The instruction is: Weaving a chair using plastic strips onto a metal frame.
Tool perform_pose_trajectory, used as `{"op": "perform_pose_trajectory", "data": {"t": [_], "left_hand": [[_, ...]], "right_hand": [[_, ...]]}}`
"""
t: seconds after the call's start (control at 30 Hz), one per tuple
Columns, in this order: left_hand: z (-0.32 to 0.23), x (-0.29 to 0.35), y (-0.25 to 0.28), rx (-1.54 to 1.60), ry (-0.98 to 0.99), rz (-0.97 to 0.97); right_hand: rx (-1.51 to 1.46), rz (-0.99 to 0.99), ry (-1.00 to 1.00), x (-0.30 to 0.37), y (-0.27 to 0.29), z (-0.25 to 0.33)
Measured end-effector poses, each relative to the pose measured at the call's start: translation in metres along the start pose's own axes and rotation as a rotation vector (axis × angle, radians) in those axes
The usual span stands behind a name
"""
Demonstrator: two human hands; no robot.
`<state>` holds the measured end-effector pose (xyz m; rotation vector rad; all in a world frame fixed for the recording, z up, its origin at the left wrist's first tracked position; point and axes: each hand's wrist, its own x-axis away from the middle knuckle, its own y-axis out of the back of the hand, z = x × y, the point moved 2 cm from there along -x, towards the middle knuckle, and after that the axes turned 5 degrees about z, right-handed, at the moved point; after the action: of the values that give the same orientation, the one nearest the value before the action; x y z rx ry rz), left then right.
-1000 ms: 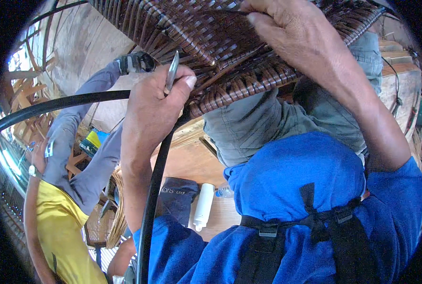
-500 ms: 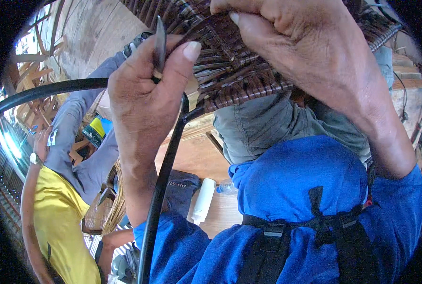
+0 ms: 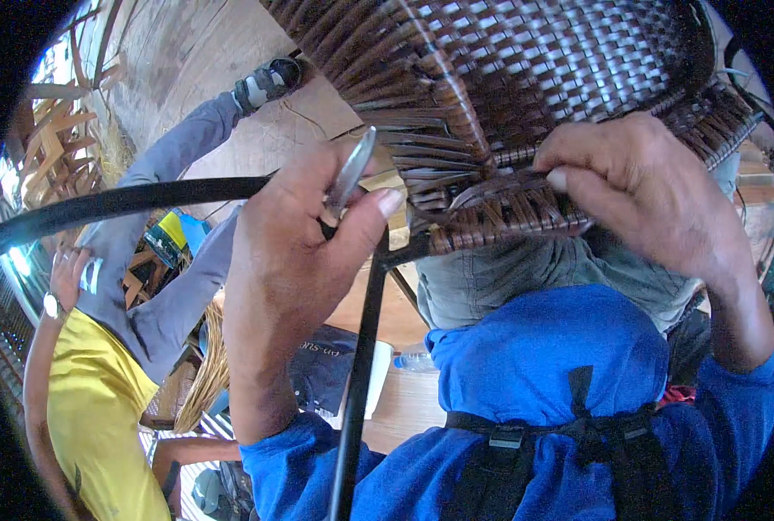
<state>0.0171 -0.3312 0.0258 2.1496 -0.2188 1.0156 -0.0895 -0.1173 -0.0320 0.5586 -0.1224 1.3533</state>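
Brown woven wicker (image 3: 569, 61) on a dark tubular frame (image 3: 365, 365) fills the upper part of the view and lies over my lap. My left hand (image 3: 283, 234) is closed beside the frame's corner. Between its thumb and forefinger stands a pointed metal blade (image 3: 352, 169); its lower part is hidden in the hand. My right hand (image 3: 656, 195) pinches a thin brown wicker strand (image 3: 509, 184) at the wrapped edge of the weave. The strand runs leftward from the fingertips along that edge.
At the left sits another person in a yellow shirt (image 3: 96, 408) and grey trousers, legs stretched forward. A bundle of straw-coloured strands (image 3: 206, 373), a dark printed cloth (image 3: 317, 369) and a clear bottle (image 3: 415, 362) lie below. Wood scraps (image 3: 57, 174) are piled far left.
My right hand has come down and nearer, bringing the strand to the woven edge. The left hand, still holding the blade, has shifted right and down. More of the weave shows.
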Motion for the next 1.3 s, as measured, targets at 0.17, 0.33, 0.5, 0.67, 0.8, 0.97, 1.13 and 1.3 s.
{"op": "perform_pose_trajectory", "data": {"t": [0.17,0.33,0.5,0.67,0.8,0.97,1.13,1.3], "left_hand": [[-0.012,-0.002,-0.004,0.067,-0.233,0.085],[-0.019,0.001,-0.014,-0.024,-0.242,0.07],[-0.015,-0.004,-0.016,0.397,-0.333,0.258],[-0.013,-0.006,-0.02,0.544,-0.316,0.323],[-0.012,-0.013,-0.03,0.82,-0.336,0.336],[-0.017,-0.01,-0.04,0.481,-0.27,0.183],[-0.021,-0.012,-0.045,0.278,-0.337,-0.027],[-0.02,-0.013,-0.054,0.31,-0.283,-0.078]], "right_hand": [[0.089,-0.099,0.05,-0.007,-0.01,0.03],[0.096,-0.097,-0.08,-0.012,-0.013,0.029],[0.068,-0.217,-0.026,-0.005,-0.014,0.014],[-0.236,-0.109,-0.122,-0.001,-0.02,0.005],[-0.537,-0.013,-0.171,-0.005,-0.023,0.006],[-0.508,-0.063,-0.221,-0.003,-0.019,0.012],[-0.274,-0.219,-0.22,0.009,-0.016,0.017],[-0.027,-0.326,-0.073,0.016,-0.027,0.024]]}}
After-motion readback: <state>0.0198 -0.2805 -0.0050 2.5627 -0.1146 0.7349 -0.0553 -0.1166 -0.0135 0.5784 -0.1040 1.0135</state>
